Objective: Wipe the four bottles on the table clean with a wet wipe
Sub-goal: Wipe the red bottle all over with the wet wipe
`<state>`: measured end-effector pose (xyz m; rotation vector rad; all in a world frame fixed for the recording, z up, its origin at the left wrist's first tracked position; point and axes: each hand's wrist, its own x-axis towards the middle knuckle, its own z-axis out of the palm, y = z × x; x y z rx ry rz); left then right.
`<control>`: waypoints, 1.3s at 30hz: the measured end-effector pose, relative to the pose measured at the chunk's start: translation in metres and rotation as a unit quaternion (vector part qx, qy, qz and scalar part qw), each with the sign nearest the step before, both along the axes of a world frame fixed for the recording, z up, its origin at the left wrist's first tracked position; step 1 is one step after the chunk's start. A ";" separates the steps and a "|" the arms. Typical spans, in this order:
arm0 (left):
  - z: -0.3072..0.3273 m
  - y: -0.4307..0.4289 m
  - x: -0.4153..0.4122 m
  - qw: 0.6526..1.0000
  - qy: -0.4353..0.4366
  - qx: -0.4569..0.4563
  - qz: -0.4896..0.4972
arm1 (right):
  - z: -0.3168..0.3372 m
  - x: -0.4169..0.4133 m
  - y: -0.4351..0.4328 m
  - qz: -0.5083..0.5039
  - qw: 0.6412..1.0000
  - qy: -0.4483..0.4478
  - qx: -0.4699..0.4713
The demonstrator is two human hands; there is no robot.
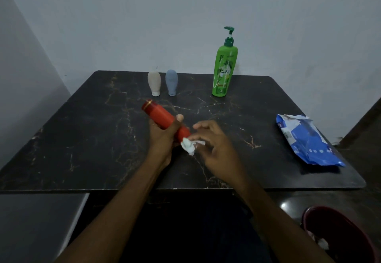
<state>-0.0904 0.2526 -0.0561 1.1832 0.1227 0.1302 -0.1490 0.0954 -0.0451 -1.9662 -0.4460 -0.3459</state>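
Left hand point(165, 136), centre frame: fingers curled tight round a red cylindrical plastic bottle point(158, 114), thumb laid up along its side. The bottle is held off the table, tilted, with its gold-ringed cap end pointing to the upper left and its base end down to the right.

Right hand point(212, 145), just right of centre: holds a crumpled white wet wipe point(188, 145) against the base end of the red bottle. Its fingers point(198, 126) are loosely spread, not fisted. The wipe seems pinched between thumb and a lower finger, but blur hides the exact grip. The index finger sticks out toward the bottle.

Tall green plastic pump bottle point(224, 70), upper centre-right, stands upright at the far table edge. Its label reads "Vatika" in white, and the smaller print is unreadable. The pump head is dark green.

Small beige soft squeeze bottle point(154, 83) and small grey-blue soft squeeze bottle point(171, 82) stand upper centre, side by side and not touching. Both are cap-down, and neither shows any writing.

Blue and white plastic wipes packet point(307, 141) lies flat at the right of frame, well apart from the hands. Its top is torn open, with "mee" in white on its left edge and a barcode sticker beside that. Its contents are not visible.

Black marble-pattern table point(82, 139) with pale veins carries all of these.

Dark red round bin point(338, 233) sits in the lower right corner, below table level, with white crumpled bits inside.
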 end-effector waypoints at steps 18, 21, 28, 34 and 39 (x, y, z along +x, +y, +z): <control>0.129 0.014 0.075 0.818 -0.181 0.523 -0.160 | -0.003 0.096 -0.025 0.004 0.995 0.091 0.034; 0.153 0.010 0.106 0.730 -0.185 0.635 -0.173 | -0.001 0.117 -0.025 0.031 0.994 0.100 0.024; 0.180 -0.015 0.181 0.651 -0.197 0.709 -0.186 | 0.006 0.168 -0.046 -0.074 0.993 0.087 0.041; 0.172 -0.025 0.238 0.611 -0.173 0.748 -0.196 | -0.016 0.199 -0.070 -0.146 0.981 0.116 0.054; 0.160 -0.028 0.263 0.612 -0.176 0.746 -0.193 | -0.029 0.215 -0.077 -0.164 0.978 0.121 0.049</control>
